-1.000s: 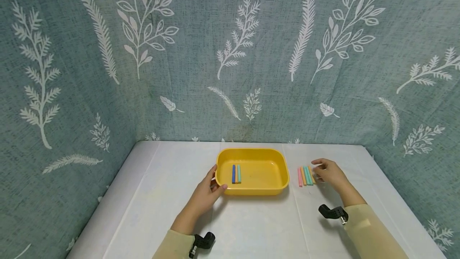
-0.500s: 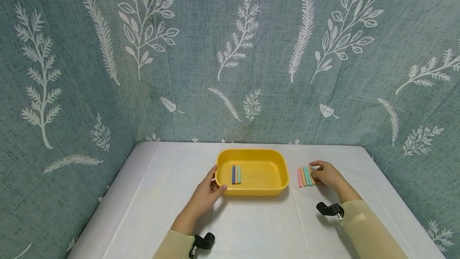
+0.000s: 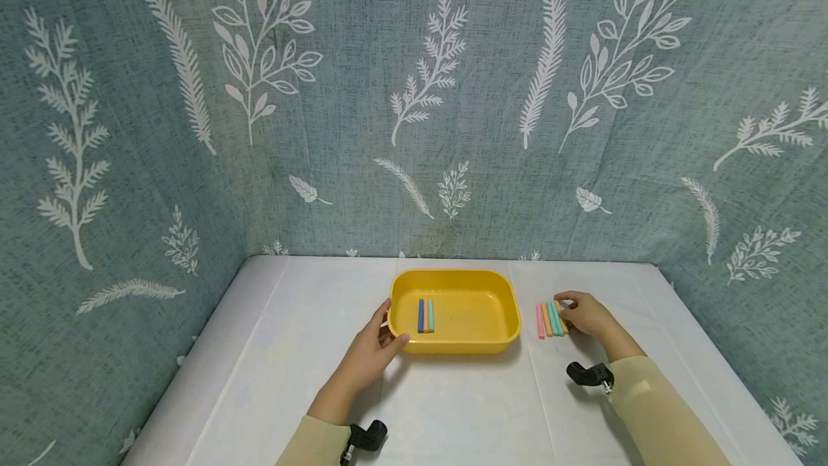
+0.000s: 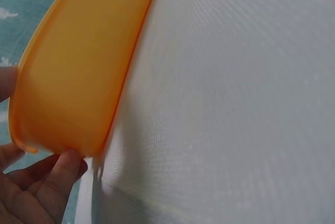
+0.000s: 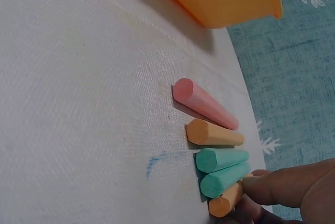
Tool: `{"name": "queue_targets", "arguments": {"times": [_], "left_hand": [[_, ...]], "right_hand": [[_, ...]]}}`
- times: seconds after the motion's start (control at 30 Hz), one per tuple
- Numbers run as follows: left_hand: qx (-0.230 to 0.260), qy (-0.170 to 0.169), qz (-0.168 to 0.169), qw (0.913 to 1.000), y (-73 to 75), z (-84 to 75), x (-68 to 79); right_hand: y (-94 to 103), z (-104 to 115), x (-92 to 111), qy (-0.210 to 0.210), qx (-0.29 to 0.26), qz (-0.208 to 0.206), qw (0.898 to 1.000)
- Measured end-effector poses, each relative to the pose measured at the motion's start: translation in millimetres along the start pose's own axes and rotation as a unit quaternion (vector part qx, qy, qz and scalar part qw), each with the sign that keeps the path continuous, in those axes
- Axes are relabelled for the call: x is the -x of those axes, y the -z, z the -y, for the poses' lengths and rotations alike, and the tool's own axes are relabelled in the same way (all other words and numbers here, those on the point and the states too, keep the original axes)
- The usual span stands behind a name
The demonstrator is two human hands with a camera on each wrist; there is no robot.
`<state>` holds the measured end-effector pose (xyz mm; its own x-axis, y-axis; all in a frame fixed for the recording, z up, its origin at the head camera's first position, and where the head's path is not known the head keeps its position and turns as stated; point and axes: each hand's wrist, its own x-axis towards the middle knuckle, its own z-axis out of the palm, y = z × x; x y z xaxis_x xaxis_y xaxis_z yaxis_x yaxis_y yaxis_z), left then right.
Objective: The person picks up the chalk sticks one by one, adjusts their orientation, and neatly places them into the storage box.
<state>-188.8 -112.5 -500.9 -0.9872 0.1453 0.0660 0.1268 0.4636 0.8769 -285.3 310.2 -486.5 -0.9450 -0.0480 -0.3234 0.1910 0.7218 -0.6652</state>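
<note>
A yellow plastic tray [image 3: 479,346] sits on the white table, with a blue, an orange and a green chalk stick [image 3: 430,315] side by side in its left part. My left hand [image 3: 369,357] grips the tray's left front corner, thumb on the near rim and fingers along the left wall. Right of the tray lies a row of chalk: pink [image 5: 209,103], orange [image 5: 217,133], two green [image 5: 225,179] and another orange chalk stick [image 5: 224,203] at the right end. With thumb and fingers, my right hand [image 3: 587,313] pinches that last orange stick, covering its far part.
White cloth covers the table [image 3: 466,416], with a blue mark [image 5: 153,164] near the chalk row. A patterned teal curtain [image 3: 349,92] rises behind the table and along both sides. Each wrist wears a black camera mount [image 3: 367,436].
My right hand has moved slightly left and down onto the rightmost orange chalk stick, its fingers closing around it. The left hand and the tray stay in place.
</note>
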Motion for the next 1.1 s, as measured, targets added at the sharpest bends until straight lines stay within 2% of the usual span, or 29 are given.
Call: {"name": "queue_targets", "arguments": {"times": [0.33, 0.5, 0.77, 1.1], "left_hand": [[-0.001, -0.001, 0.002, 1.0, -0.3, 0.7, 0.7], [-0.002, 0.001, 0.002, 1.0, -0.4, 0.8, 0.2], [-0.005, 0.002, -0.001, 1.0, -0.1, -0.3, 0.0], [-0.008, 0.007, -0.001, 0.9999, -0.6, 0.6, -0.5]], "right_hand": [[4.7, 1, 6, 0.019, 0.041, 0.001, 0.999], [5.1, 2, 6, 0.004, 0.044, 0.002, 0.999], [4.7, -2, 6, -0.006, -0.017, -0.014, 1.0], [3.8, -11, 11, -0.023, -0.087, -0.049, 0.995]]}}
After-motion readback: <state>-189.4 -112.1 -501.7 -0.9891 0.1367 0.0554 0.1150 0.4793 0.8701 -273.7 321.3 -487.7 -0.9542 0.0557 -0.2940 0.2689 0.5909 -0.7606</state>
